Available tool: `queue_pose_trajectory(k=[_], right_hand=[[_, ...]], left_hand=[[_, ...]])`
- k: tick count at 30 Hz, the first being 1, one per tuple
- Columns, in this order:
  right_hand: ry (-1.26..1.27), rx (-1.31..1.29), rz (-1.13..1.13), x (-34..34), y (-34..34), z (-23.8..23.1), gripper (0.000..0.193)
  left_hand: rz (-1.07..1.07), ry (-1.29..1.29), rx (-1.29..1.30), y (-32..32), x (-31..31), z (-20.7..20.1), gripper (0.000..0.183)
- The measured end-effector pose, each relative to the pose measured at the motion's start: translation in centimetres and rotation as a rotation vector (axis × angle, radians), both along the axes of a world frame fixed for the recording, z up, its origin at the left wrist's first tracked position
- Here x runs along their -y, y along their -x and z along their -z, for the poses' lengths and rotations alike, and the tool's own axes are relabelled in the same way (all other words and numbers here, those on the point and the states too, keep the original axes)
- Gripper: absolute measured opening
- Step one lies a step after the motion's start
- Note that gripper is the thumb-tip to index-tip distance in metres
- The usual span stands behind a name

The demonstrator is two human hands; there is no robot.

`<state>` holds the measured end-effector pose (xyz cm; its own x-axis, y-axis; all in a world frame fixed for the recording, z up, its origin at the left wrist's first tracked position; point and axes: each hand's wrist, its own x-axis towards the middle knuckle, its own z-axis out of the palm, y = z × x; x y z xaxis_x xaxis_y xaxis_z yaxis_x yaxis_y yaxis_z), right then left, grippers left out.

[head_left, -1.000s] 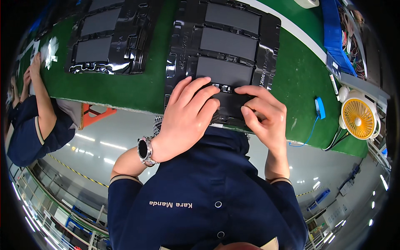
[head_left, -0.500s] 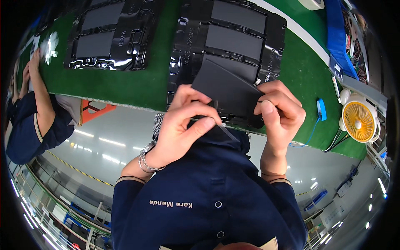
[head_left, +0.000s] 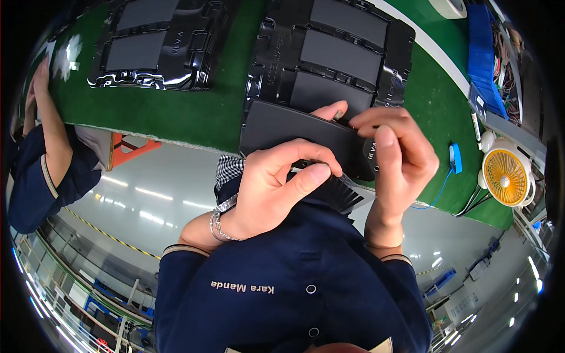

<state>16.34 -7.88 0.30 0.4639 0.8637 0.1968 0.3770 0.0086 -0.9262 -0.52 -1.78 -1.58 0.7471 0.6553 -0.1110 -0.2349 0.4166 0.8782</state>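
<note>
A dark grey flat rectangular panel (head_left: 282,126) is tilted over the near end of a black moulded tray (head_left: 273,53). My left hand (head_left: 273,182) is closed round the panel, with fingertips showing over its far edge. By the left thumb and index fingertip hangs a small clear strip with dark stripes (head_left: 347,191). Past the panel's right end, my right hand (head_left: 400,156) is closed in a pinch; a small dark spot shows between its fingertips, too small to name. Similar grey panels (head_left: 341,56) lie in the tray's pockets.
Another black tray with grey panels (head_left: 135,52) lies left on the green bench (head_left: 176,117). To the right are a yellow-and-white fan (head_left: 505,178), a blue clip with a cord (head_left: 455,157), a marker (head_left: 475,125) and a blue bin of wires (head_left: 488,65). A co-worker's arm (head_left: 53,123) reaches in at left.
The panel has swung down and left, its face tipping away. Left fingertips now show over its far edge. The right hand stays pinched, slightly farther right. The striped strip shows more plainly.
</note>
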Motion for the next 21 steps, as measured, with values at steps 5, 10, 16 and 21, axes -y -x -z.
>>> queue_pose_trajectory(k=[5,10,16,21], right_hand=[[0.116,-0.11,-0.063,-0.48,0.32,-0.26,0.006],[0.206,-0.246,-0.05,-0.47,0.84,-0.36,0.009],[0.201,-0.268,-0.041,-0.4,0.86,0.02,0.009],[0.196,-0.243,-0.03,-0.43,0.95,0.25,0.009]], left_hand=[[0.05,-0.157,-0.073,0.42,-0.3,0.41,0.014],[0.015,-0.267,-0.076,0.19,-0.43,0.68,0.011],[-0.003,-0.224,-0.143,0.02,-0.04,0.1,0.009],[0.038,-0.245,-0.101,0.02,-0.21,0.42,0.013]])
